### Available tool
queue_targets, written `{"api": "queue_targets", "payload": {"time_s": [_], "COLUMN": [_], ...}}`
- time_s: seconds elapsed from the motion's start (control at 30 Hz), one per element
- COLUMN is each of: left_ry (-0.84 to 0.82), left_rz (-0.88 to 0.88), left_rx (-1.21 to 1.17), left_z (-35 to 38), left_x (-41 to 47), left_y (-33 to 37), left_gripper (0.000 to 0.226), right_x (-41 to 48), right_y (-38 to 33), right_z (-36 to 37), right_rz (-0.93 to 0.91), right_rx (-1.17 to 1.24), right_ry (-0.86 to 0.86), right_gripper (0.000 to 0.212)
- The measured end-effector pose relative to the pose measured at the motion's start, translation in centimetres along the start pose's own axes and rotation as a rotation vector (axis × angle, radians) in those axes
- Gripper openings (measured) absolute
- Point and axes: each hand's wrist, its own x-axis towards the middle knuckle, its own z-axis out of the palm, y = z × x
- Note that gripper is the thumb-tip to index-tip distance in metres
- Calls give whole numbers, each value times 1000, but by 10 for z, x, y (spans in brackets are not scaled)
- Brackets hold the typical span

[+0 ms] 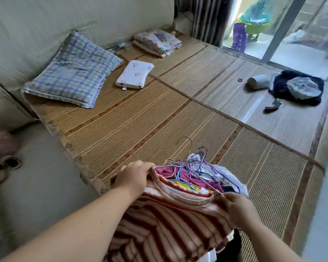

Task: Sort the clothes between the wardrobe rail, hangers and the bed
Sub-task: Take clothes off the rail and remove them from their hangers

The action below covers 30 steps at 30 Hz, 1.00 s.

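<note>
Clothes (189, 179) on hangers sit in a bunched armful at the near edge of the bed (140, 114), held up close to the person. A striped sweater (169, 229) is the outermost piece. The left hand (133, 176) grips its collar on one side, fingers curled over the rim. The right hand (237, 207) pinches the collar on the other side, so the neck is pulled wide.

The sweater is a soft ribbed knit in rust and cream bands. It will likely sag and stretch if lifted by the collar alone, so the shoulders look like the better hold. Inside the neck lie pink, yellow and white fabrics, all limp and light on their own, though the whole armful probably has some weight.

The hangers (197, 163) are thin wire, stiff and springy, with their hooks crossed. They seem likely to tangle or snag the knit, so they are best drawn out one at a time by the hook.

The bed carries a ribbed woven mat, firm and smooth. On it are a checked pillow (72, 70), folded laundry (157, 43) and a dark heap (295, 87), all well apart from the armful.
</note>
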Motion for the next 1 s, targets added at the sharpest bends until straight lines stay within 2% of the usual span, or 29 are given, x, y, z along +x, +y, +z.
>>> {"api": "queue_targets", "payload": {"time_s": [0.07, 0.23, 0.4, 0.57, 0.73, 0.9, 1.0], "left_ry": [-13, -117, -144, 9, 241, 484, 633], "left_rz": [-29, -75, -96, -91, -133, -262, -430], "left_rx": [-12, 84, 77, 74, 145, 238, 272], "left_z": [17, 37, 8, -70, -163, -241, -282], "left_x": [3, -8, -33, -83, -171, -280, -350], "left_y": [-6, -6, -6, -16, -47, -100, -133], "left_gripper": [43, 53, 55, 56, 61, 67, 66], "right_x": [9, 19, 1, -44, -126, -240, -310], "right_y": [0, -9, -62, -157, -270, -378, -431], "right_z": [9, 26, 21, 14, 25, 46, 67], "right_rz": [13, -141, -317, -593, -915, -1211, -1364], "right_rx": [-12, -227, -317, -295, -284, -260, -194], "right_ry": [-2, -83, -96, -66, -16, 11, -5], "right_gripper": [11, 50, 50, 46, 46, 46, 47]}}
